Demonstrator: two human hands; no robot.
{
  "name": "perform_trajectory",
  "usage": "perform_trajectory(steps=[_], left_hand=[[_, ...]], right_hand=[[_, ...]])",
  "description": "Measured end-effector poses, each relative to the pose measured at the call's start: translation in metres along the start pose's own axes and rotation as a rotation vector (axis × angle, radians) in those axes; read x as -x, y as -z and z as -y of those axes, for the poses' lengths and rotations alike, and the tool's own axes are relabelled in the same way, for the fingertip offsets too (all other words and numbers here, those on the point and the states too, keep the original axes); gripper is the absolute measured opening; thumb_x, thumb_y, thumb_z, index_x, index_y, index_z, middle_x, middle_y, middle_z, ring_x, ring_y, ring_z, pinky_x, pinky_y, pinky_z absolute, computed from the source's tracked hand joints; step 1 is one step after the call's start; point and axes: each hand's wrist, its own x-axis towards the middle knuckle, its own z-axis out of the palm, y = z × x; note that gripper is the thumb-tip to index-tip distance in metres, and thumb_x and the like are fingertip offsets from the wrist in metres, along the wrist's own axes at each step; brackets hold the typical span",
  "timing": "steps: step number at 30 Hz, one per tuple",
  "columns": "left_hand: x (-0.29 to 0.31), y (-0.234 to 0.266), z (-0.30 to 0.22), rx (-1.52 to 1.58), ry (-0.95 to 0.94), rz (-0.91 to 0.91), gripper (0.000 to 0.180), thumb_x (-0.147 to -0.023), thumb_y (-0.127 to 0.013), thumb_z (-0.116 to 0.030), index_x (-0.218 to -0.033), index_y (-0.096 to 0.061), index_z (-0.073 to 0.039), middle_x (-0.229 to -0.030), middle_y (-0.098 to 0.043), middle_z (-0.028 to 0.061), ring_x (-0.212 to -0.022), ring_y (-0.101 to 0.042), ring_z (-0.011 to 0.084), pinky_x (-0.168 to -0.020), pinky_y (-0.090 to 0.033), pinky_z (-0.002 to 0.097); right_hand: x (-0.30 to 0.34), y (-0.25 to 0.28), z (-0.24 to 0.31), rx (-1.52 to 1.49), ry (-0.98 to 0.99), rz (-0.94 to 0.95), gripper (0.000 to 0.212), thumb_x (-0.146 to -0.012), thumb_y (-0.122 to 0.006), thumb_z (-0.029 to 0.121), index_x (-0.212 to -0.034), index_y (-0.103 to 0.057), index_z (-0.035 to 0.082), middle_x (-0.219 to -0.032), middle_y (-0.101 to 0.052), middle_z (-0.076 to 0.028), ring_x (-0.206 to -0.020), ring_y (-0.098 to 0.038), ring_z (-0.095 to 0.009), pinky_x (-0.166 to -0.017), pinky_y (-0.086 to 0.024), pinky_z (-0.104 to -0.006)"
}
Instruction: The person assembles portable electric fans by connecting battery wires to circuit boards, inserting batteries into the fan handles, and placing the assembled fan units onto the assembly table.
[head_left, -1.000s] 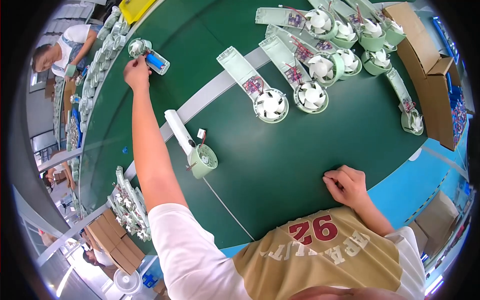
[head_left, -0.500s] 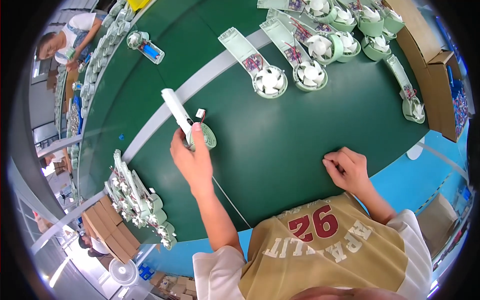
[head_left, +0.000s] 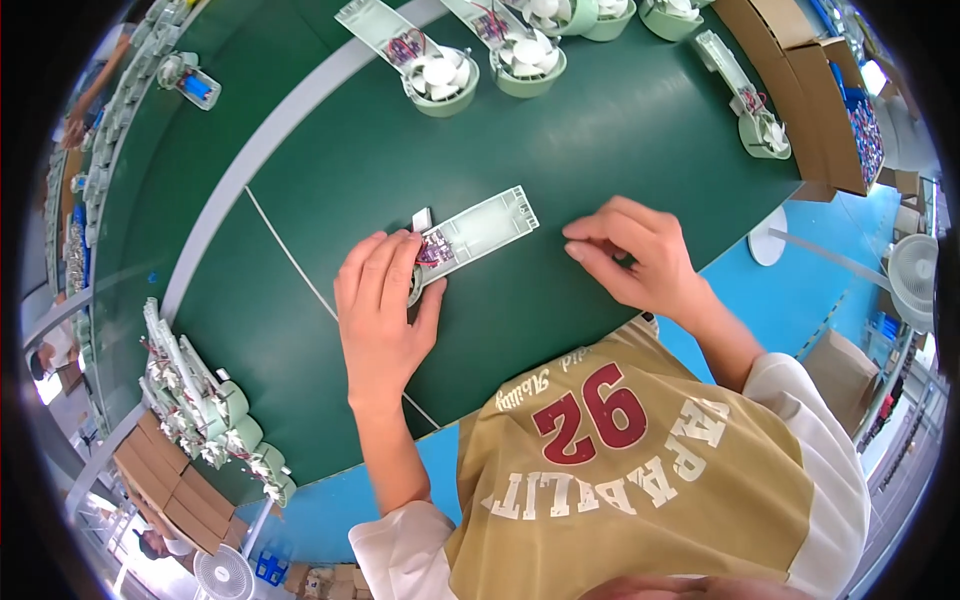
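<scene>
My left hand (head_left: 385, 300) is closed over the round head of a pale green handheld fan housing (head_left: 485, 235) just above or on the green table. The housing's open handle points up and to the right, with a purple circuit board (head_left: 435, 250) and red wires inside. My fingers hide most of the round head. A small white block (head_left: 422, 218) stands out beside the board. To the right of the handle's end, apart from it, my right hand (head_left: 635, 255) is closed in a pinch; whatever its fingertips hold, if anything, cannot be made out.
Opened fan housings with white blades (head_left: 440, 75) lie across the far side of the table (head_left: 620, 130). Another fan unit (head_left: 750, 100) lies by a cardboard box (head_left: 820, 110) at the right. More fan parts (head_left: 205, 400) are piled at the left. A grey rail (head_left: 290, 105) crosses the table.
The fan housing has been turned over, so its open inside with the board now shows, and its handle has swung to the right. My right hand has come nearer to it.
</scene>
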Motion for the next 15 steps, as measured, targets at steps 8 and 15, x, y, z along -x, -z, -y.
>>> perform_trajectory(steps=[8, 15], left_hand=[[-0.008, 0.003, -0.012, 0.124, -0.196, 0.072, 0.052, -0.066, -0.086, -0.02, -0.114, -0.07, -0.01, -0.138, -0.058, 0.0074, -0.133, -0.049, 0.0357, -0.102, -0.046, 0.0462], [0.036, -0.005, 0.01, 0.109, 0.004, -0.107, 0.084, -0.059, -0.092, -0.041, -0.13, -0.061, -0.009, -0.143, -0.054, 0.0122, -0.13, -0.05, 0.0375, -0.106, -0.042, 0.0483]], right_hand=[[-0.05, -0.02, 0.021, 0.059, 0.276, 0.056, 0.029, -0.079, -0.071, -0.001, -0.107, -0.07, 0.006, -0.093, -0.067, -0.008, -0.086, -0.064, -0.03, -0.075, -0.054, -0.039], [-0.063, 0.076, -0.015, 0.183, -0.017, -0.197, 0.024, -0.093, -0.07, 0.017, -0.114, -0.072, 0.007, -0.113, -0.072, -0.004, -0.101, -0.067, -0.015, -0.086, -0.053, -0.0271]])
